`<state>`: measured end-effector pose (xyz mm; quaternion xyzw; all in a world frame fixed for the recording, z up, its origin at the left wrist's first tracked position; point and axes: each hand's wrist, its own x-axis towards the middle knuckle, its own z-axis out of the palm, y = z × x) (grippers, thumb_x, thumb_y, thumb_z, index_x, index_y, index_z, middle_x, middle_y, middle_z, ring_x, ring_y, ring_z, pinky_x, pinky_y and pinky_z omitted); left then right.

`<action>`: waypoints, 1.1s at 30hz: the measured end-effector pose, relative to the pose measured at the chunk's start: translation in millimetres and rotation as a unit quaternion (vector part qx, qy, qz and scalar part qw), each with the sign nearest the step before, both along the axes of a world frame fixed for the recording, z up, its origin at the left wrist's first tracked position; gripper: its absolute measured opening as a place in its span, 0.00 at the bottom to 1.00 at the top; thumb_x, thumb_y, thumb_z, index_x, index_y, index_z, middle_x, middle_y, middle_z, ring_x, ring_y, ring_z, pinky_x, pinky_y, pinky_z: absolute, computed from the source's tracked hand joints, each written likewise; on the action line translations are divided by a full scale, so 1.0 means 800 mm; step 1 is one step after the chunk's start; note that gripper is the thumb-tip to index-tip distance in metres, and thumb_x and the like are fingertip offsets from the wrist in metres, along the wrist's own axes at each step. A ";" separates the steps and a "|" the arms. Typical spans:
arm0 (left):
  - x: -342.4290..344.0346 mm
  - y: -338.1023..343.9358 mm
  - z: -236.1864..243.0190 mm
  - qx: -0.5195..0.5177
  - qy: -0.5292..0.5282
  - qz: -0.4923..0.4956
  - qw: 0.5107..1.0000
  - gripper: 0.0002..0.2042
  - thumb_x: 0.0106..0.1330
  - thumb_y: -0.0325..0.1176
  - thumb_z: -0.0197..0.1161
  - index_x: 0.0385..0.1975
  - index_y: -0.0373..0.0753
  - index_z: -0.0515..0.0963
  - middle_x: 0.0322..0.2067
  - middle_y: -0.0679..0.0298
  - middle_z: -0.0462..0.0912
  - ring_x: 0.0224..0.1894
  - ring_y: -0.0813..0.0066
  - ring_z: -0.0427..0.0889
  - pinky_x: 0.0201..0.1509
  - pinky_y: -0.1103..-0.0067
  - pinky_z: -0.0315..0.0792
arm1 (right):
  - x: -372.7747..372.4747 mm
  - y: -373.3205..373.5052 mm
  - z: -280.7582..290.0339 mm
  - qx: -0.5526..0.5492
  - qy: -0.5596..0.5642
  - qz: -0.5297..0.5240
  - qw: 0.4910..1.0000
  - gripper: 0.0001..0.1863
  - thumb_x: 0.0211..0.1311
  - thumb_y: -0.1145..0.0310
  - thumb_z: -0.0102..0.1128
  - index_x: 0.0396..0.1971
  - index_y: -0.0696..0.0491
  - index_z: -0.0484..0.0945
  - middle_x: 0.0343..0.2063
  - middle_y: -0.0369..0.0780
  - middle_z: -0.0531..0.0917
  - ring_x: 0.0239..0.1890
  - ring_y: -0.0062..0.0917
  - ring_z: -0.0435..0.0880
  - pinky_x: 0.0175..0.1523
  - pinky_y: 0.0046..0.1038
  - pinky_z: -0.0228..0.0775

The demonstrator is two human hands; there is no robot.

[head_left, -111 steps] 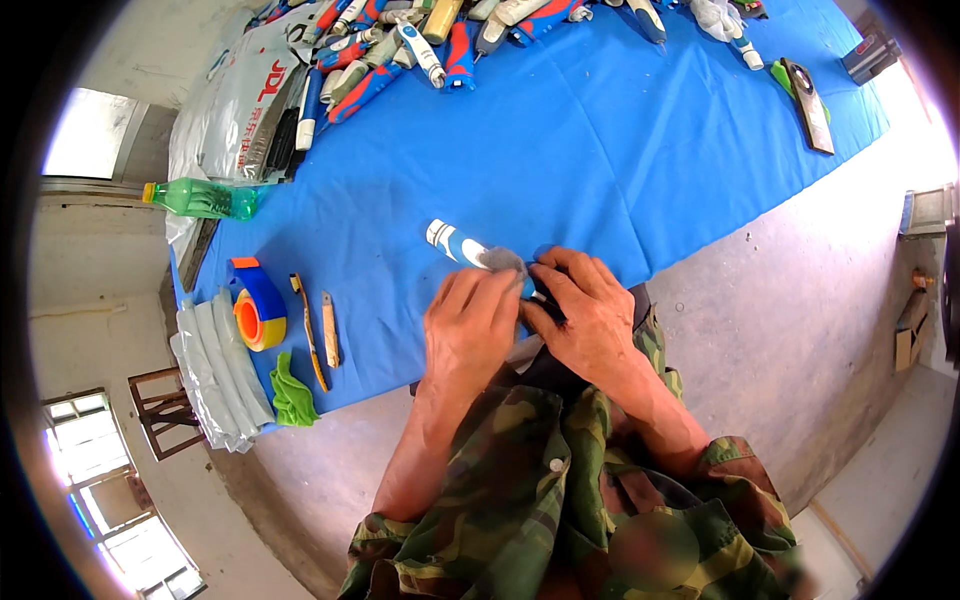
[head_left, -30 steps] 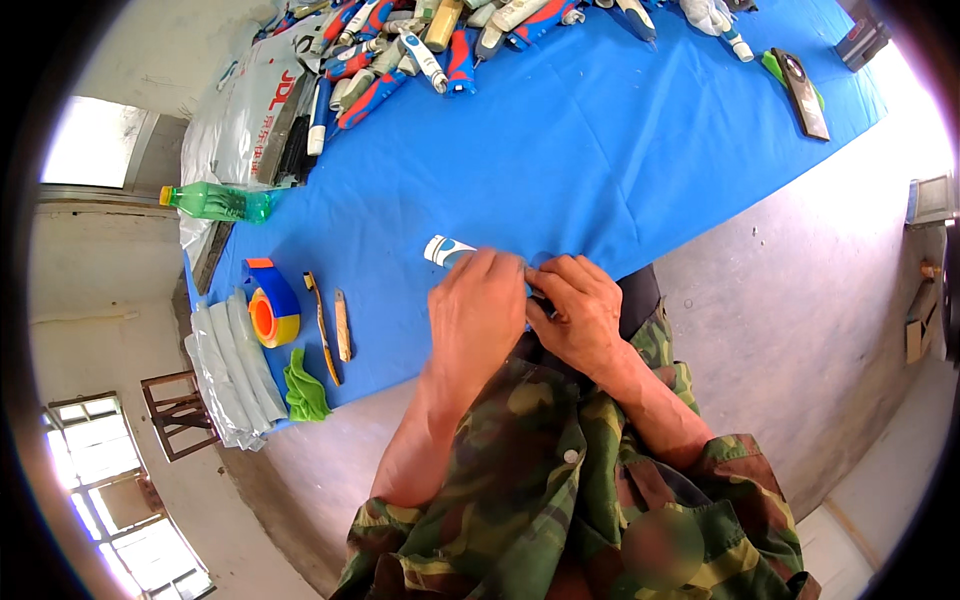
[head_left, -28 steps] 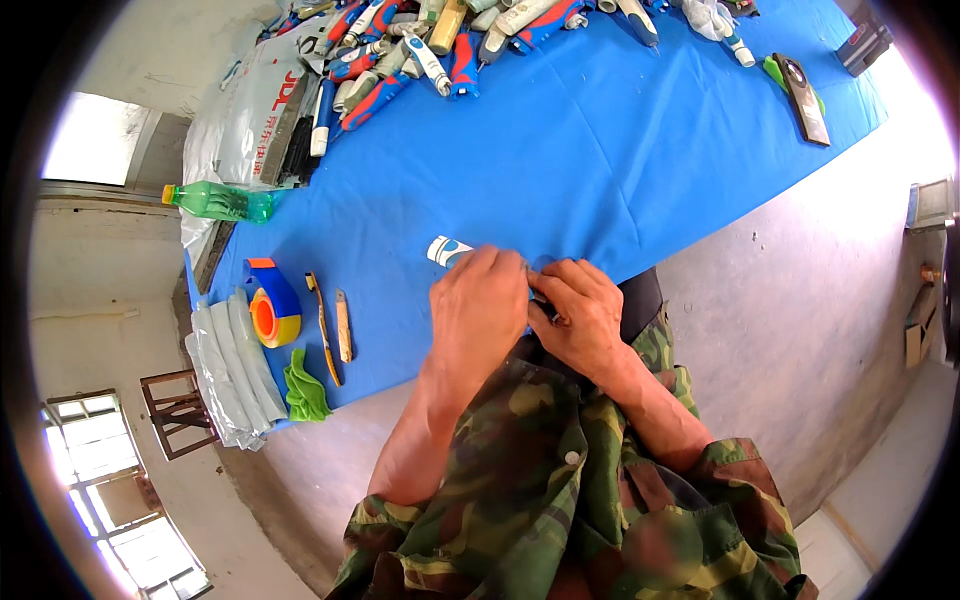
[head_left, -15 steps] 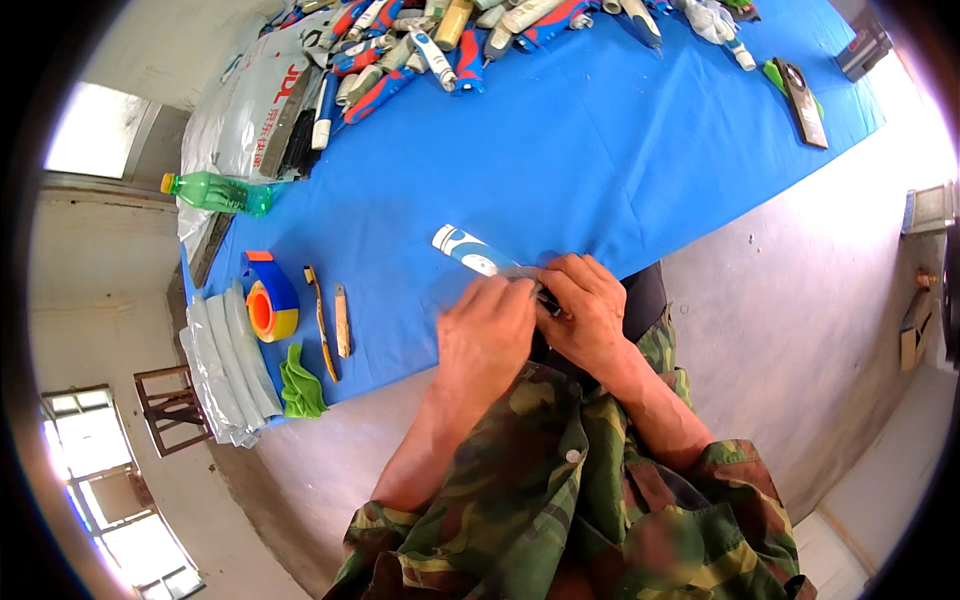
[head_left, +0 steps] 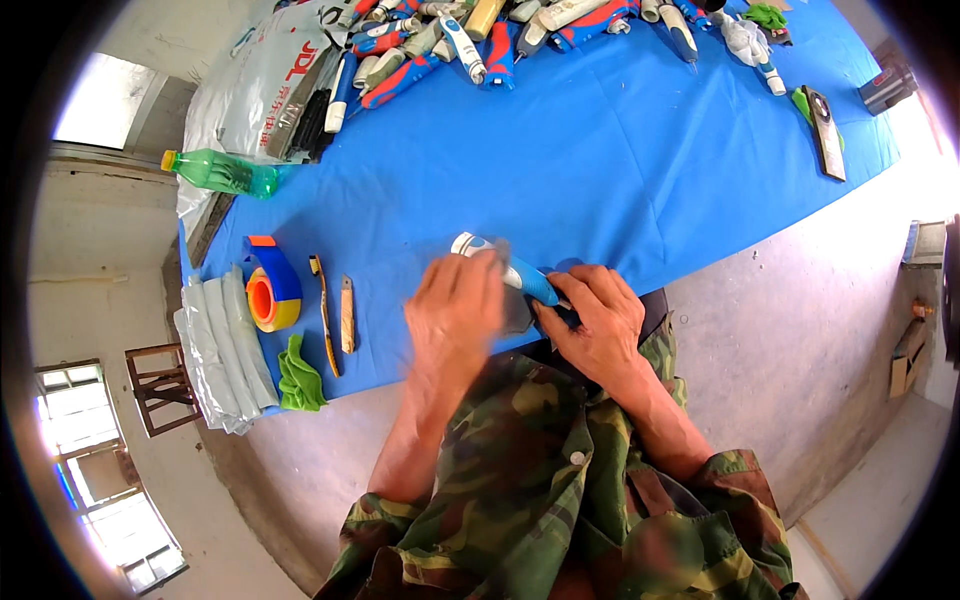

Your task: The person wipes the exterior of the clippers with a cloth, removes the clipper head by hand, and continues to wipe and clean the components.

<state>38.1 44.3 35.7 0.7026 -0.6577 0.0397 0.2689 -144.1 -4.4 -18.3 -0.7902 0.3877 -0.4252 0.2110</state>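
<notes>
A blue-and-white handheld device, slim and rounded, lies slanted near the blue table's front edge. My right hand is closed around its lower right end. My left hand, smeared by motion, is over the device's left part with curled fingers on a blurred grey cloth that partly wraps it. To the left lie a light-handled cutter, a yellow toothbrush and a crumpled green cloth.
Tape rolls and grey plastic sleeves sit at the left, near a green bottle. A pile of similar devices and a silver bag fill the back. A phone lies right.
Since half a second ago my left hand has moved up and leftward along the device, away from my right hand, exposing more of its blue body. The view has shifted slightly.
</notes>
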 end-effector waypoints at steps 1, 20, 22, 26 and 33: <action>-0.010 0.003 0.001 0.004 0.007 -0.018 1.000 0.07 0.66 0.25 0.71 0.43 0.38 0.86 0.33 0.59 0.84 0.36 0.56 0.84 0.38 0.64 0.79 | 0.000 0.000 -0.002 -0.002 0.004 -0.004 1.000 0.20 0.47 0.71 0.82 0.43 0.53 0.89 0.38 0.39 0.87 0.35 0.35 0.85 0.40 0.34 0.78; 0.012 0.011 0.004 0.067 -0.014 -0.019 0.997 0.08 0.66 0.24 0.72 0.43 0.37 0.86 0.35 0.59 0.85 0.37 0.55 0.86 0.37 0.65 0.80 | 0.009 0.007 0.006 -0.008 0.035 0.000 0.999 0.21 0.49 0.71 0.82 0.47 0.51 0.89 0.43 0.38 0.88 0.36 0.35 0.85 0.42 0.34 0.75; 0.004 0.014 -0.002 0.043 0.024 -0.035 0.998 0.09 0.65 0.25 0.73 0.44 0.36 0.86 0.35 0.59 0.85 0.37 0.56 0.86 0.37 0.66 0.80 | 0.010 0.006 0.005 -0.008 0.037 -0.002 0.999 0.22 0.49 0.71 0.81 0.48 0.51 0.88 0.44 0.37 0.88 0.36 0.34 0.85 0.41 0.34 0.75; -0.024 0.016 -0.002 0.052 0.081 -0.043 0.994 0.12 0.64 0.26 0.75 0.46 0.36 0.86 0.35 0.61 0.86 0.36 0.58 0.86 0.37 0.66 0.81 | 0.013 0.006 0.008 -0.011 0.049 -0.013 0.999 0.23 0.48 0.69 0.80 0.48 0.50 0.88 0.43 0.36 0.87 0.36 0.32 0.84 0.40 0.34 0.74; -0.023 0.014 -0.006 0.045 0.084 -0.065 0.993 0.08 0.64 0.23 0.72 0.42 0.37 0.86 0.35 0.62 0.85 0.36 0.58 0.86 0.36 0.66 0.81 | 0.010 0.006 0.005 -0.001 0.054 -0.004 0.999 0.22 0.47 0.70 0.79 0.46 0.51 0.89 0.40 0.36 0.85 0.35 0.33 0.84 0.40 0.34 0.75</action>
